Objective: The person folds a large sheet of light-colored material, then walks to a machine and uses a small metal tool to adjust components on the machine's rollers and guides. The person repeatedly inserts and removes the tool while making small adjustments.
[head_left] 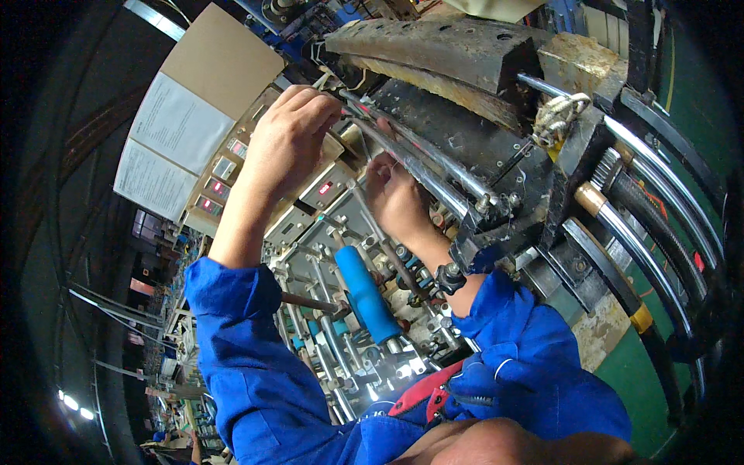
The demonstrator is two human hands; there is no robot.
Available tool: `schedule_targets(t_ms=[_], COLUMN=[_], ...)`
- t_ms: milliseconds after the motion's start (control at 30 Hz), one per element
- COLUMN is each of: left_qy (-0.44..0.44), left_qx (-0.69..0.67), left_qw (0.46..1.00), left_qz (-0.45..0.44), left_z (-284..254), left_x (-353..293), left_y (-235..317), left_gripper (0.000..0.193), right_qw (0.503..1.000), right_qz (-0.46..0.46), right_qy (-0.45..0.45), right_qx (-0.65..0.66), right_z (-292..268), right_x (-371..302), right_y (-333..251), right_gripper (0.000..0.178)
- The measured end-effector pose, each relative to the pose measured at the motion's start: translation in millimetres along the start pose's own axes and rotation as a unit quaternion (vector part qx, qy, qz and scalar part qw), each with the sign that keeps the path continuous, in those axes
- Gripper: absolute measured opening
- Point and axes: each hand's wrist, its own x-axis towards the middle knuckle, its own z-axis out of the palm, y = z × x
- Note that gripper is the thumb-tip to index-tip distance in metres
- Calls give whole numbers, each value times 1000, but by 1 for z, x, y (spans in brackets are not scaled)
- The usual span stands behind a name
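Note:
My left hand (293,128) is raised beside the far ends of two parallel metal rods (418,165). Its fingers are curled together and the back of the hand faces up, hiding whatever is in them. Lower and to the right, my right hand (395,195) reaches under the rods with bent fingers close together. A rod partly covers its fingertips, and anything they hold is too small to make out. Below and between my forearms is a blue roller (366,296) set among metal shafts.
A heavy dark metal beam (442,54) lies beyond the rods. Bright bars and a ribbed black hose (651,217) curve along the right. A control panel (225,167) with small displays and paper sheets (167,143) stands at the left. A black knob (449,277) sits against my right forearm.

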Motion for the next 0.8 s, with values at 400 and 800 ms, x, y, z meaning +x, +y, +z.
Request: schedule_targets(t_ms=[400, 800], left_qy=[58, 61], left_qx=[0, -37], left_qw=[998, 991], left_qz=[17, -112], left_z=[-24, -12], left_x=[5, -11], left_y=[37, 35], left_gripper=[15, 15], right_qw=[985, 990], right_qz=[161, 118], right_qy=[-2, -17], right_qx=[57, 78], right_z=[-10, 5], right_x=[-6, 0], right_y=[-37, -15], right_gripper=[59, 66])
